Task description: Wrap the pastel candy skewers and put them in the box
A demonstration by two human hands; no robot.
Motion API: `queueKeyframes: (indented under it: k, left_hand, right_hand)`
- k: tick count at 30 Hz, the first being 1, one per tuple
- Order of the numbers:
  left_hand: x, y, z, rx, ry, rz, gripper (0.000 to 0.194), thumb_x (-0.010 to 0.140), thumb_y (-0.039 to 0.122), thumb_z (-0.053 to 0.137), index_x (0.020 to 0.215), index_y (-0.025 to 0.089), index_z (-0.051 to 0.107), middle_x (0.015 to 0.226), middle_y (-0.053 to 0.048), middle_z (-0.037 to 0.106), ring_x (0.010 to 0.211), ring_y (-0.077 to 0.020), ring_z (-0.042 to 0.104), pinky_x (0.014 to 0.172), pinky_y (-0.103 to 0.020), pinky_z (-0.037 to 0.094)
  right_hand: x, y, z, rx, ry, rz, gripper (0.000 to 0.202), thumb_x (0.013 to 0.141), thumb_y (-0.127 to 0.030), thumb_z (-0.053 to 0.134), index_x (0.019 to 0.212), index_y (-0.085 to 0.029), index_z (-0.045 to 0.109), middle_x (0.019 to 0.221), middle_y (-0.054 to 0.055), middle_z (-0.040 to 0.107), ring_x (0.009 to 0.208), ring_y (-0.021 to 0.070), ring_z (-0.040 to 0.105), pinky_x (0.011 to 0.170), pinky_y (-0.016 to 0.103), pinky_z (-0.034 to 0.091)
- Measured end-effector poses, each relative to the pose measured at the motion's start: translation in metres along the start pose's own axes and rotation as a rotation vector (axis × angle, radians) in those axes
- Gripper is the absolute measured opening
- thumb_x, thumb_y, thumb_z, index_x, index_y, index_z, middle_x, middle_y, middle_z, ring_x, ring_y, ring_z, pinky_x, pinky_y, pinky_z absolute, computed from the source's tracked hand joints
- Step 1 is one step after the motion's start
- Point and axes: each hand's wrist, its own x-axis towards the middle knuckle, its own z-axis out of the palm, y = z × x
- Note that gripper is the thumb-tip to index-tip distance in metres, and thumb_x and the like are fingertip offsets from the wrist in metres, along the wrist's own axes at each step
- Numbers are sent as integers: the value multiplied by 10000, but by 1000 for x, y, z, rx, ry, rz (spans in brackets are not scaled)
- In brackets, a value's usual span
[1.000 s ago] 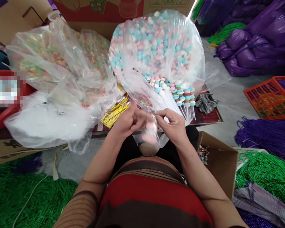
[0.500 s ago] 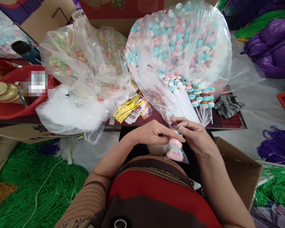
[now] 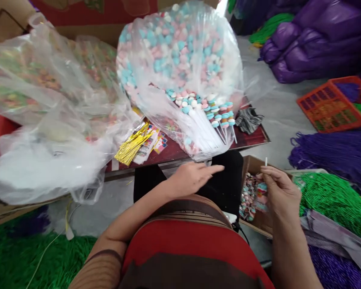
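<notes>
My right hand [image 3: 281,188] pinches a wrapped candy stick [image 3: 261,194] over the open cardboard box [image 3: 258,164] at the right; its white stick end pokes up past my fingers. Wrapped candies [image 3: 247,196] lie inside that box. My left hand [image 3: 195,176] hovers in front of the table edge, index finger stretched out, holding nothing. Beyond it, candy skewers [image 3: 225,114] and white sticks [image 3: 201,130] rest on a big clear bag of pink, blue and white candies [image 3: 180,48]. Gold twist ties [image 3: 132,144] and printed cards [image 3: 146,148] lie on the dark red table [image 3: 180,154].
Clear bags of colourful candy [image 3: 42,76] and a white plastic bag [image 3: 48,160] cover the table's left. A striped cloth [image 3: 249,119] sits at its right corner. Beyond are an orange crate [image 3: 333,104], purple bundles [image 3: 315,44] and green strands [image 3: 337,200].
My right hand has moved right, from in front of my body to over the box, with the wrapped candy. My left hand has let go of it. The view has turned right.
</notes>
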Motion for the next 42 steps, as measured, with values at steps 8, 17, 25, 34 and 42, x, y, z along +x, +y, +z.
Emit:
queueKeyframes:
  k: [8,17,25,34,42]
  left_hand:
    - [-6,-33,-33,-235,231,-276,349,997,235,463,1185,196,754,902,-61,797,790,-148,718,784,-265,552]
    - [-45,-61,-55,28,437,-597,309,966,309,500,1083,198,764,1001,-58,804,926,-191,729,879,-317,547]
    - [-72,-99,-59,466,320,-865,226,954,248,545,915,188,759,946,-103,766,968,-275,672,929,-409,482]
    - [-45,-112,-52,595,262,-943,235,944,342,614,1055,188,752,1127,-164,705,1102,-358,605,922,-473,439]
    - [-42,-122,-52,650,245,-942,267,983,218,483,960,188,747,1048,-147,738,1010,-325,641,852,-451,426]
  right_hand:
    - [48,23,-23,-443,-19,22,220,792,-362,622,857,-258,805,1029,88,820,1002,315,754,971,472,559]
    - [128,-45,113,-645,-201,-180,311,877,-300,589,1049,-166,809,1100,178,788,1000,325,719,872,434,516]
    - [145,-33,104,-165,-97,114,124,683,-262,812,614,-217,720,519,7,585,518,158,458,552,347,338]
    - [90,-84,103,358,-28,71,216,556,-360,893,600,-238,721,603,15,616,485,129,430,499,340,320]
    - [18,-113,164,542,-599,144,283,684,-427,850,689,-204,675,619,-23,644,533,113,551,569,283,474]
